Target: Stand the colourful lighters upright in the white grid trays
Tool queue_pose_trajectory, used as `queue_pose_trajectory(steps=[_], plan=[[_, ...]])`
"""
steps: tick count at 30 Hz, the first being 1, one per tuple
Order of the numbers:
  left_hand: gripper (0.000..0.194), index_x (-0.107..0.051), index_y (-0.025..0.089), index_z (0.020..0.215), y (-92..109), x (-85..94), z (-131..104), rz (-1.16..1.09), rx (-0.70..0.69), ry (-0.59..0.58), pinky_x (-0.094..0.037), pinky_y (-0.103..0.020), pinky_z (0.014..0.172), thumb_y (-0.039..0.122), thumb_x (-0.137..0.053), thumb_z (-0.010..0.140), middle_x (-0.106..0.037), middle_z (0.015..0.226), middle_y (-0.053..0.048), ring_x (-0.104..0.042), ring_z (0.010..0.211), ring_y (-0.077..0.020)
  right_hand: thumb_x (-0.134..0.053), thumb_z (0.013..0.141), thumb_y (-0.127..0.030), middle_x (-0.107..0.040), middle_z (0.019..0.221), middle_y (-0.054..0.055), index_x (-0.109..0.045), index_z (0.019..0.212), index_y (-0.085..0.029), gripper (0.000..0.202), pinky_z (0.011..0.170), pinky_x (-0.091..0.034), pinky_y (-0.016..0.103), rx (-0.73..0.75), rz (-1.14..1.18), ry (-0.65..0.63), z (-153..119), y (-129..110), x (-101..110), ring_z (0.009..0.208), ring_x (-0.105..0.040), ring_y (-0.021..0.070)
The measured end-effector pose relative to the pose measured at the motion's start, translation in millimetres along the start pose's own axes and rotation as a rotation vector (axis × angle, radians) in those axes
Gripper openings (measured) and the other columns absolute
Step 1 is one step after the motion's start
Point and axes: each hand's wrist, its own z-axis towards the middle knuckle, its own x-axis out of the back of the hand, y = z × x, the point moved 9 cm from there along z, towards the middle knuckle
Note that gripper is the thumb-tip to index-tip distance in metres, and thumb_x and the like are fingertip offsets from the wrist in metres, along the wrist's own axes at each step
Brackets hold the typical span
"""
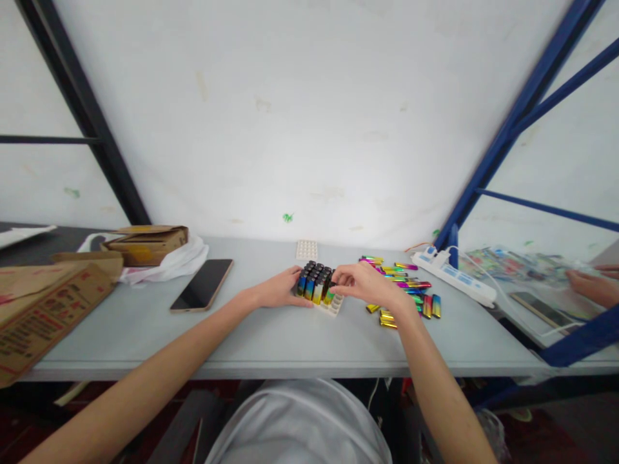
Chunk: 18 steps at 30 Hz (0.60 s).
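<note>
A white holed tray (333, 305) stands on the table in front of me, holding several shiny tubes (316, 291) upright in rows. They have black tops and blue-to-yellow metallic sides. My left hand (283, 288) steadies the tray's left side, its thumb along the front edge and its fingers behind. Over the right part of the tray, my right hand (356, 281) has its fingertips pinched at the top of a green-yellow shiny tube (329, 297). Its fingers partly hide that tube's top. Bare round holes show at the tray's right front.
Loose metallic tubes (411, 283) lie scattered to the right, beside a power strip (457, 277). A second white tray (307, 249) is near the wall. On the left are a phone (203, 285) and cardboard boxes (58, 303). Another person's hand (592, 287) shows far right, past a blue frame.
</note>
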Motion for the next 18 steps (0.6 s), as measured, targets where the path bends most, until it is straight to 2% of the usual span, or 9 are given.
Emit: queue_pose_trajectory(steps=[4,7,9,12,15,18], plan=[[0.067,-0.067,0.022,0.134,0.5,0.6,0.2,-0.007,0.018,-0.01,-0.042,-0.044,0.118,0.063,-0.08,0.083,-0.061,0.138,-0.011,-0.057,0.129,-0.0324,-0.072,0.093,-0.042,-0.079,0.081,0.002,-0.07,0.102,-0.021,0.023,0.069,-0.05,0.027,-0.008,0.018,0.055,-4.4,-2.0,16.0,0.073,-0.072,0.0185],[0.062,-0.069,0.023,0.129,2.0,1.3,0.8,-0.02,0.005,-0.011,-0.042,-0.044,0.119,0.064,-0.079,0.083,-0.063,0.135,-0.009,-0.058,0.128,-0.0317,-0.068,0.094,-0.043,-0.079,0.084,0.004,-0.073,0.097,-0.02,0.024,0.071,-0.052,0.028,-0.044,-0.016,0.098,-16.6,9.0,37.3,0.076,-0.072,0.0193],[0.062,-0.069,0.024,0.129,2.5,1.8,1.1,-0.016,-0.005,-0.008,-0.04,-0.043,0.121,0.064,-0.079,0.083,-0.063,0.135,-0.009,-0.057,0.129,-0.0316,-0.069,0.092,-0.04,-0.079,0.087,0.005,-0.076,0.094,-0.02,0.021,0.075,-0.053,0.03,-0.098,-0.063,0.065,-27.6,27.9,47.2,0.08,-0.072,0.0209],[0.062,-0.069,0.024,0.128,0.3,1.0,0.8,0.003,0.014,-0.022,-0.039,-0.043,0.122,0.065,-0.079,0.083,-0.063,0.136,-0.009,-0.056,0.131,-0.0318,-0.077,0.08,-0.033,-0.08,0.094,0.006,-0.079,0.092,-0.021,0.017,0.076,-0.053,0.031,-0.247,-0.133,-0.049,-44.3,71.2,52.1,0.084,-0.073,0.024],[0.06,-0.071,0.023,0.126,-1.1,-0.1,0.1,0.002,0.033,-0.042,-0.037,-0.044,0.124,0.065,-0.078,0.084,-0.061,0.138,-0.01,-0.056,0.133,-0.0323,-0.081,0.072,-0.029,-0.08,0.093,0.005,-0.08,0.089,-0.021,0.019,0.07,-0.051,0.03,-0.345,-0.172,-0.164,-52.7,106.2,46.2,0.081,-0.072,0.0239],[0.06,-0.072,0.023,0.124,-0.6,0.6,-0.1,0.0,0.032,-0.036,-0.037,-0.045,0.124,0.066,-0.078,0.083,-0.06,0.141,-0.011,-0.056,0.133,-0.033,-0.081,0.068,-0.025,-0.078,0.086,0.003,-0.081,0.09,-0.022,0.022,0.063,-0.046,0.027,-0.392,-0.2,-0.233,-49.6,121.7,34.5,0.077,-0.069,0.0213]])
